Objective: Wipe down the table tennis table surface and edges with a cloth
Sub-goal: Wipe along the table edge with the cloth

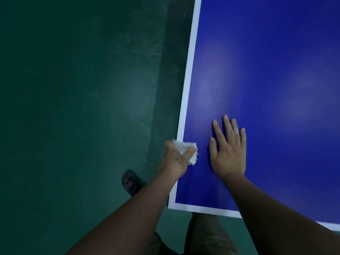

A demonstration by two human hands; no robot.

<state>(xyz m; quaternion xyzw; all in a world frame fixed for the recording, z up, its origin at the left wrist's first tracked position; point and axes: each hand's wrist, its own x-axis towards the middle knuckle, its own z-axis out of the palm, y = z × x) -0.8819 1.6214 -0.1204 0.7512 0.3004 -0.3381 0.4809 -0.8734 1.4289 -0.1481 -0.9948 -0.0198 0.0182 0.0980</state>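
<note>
The blue table tennis table [266, 61] fills the right side of the head view, with a white line along its left edge and near edge. My left hand [174, 161] grips a folded white cloth [185, 147] at the table's left edge, close to the near corner; the cloth lies over the white line. My right hand [229, 150] rests flat on the blue surface just right of the cloth, fingers straight and spread.
A dark green floor [73, 107] lies left of the table. My dark perforated shoe [129, 183] stands on it beside the table's near left corner [172, 206]. My trouser legs show below the near edge.
</note>
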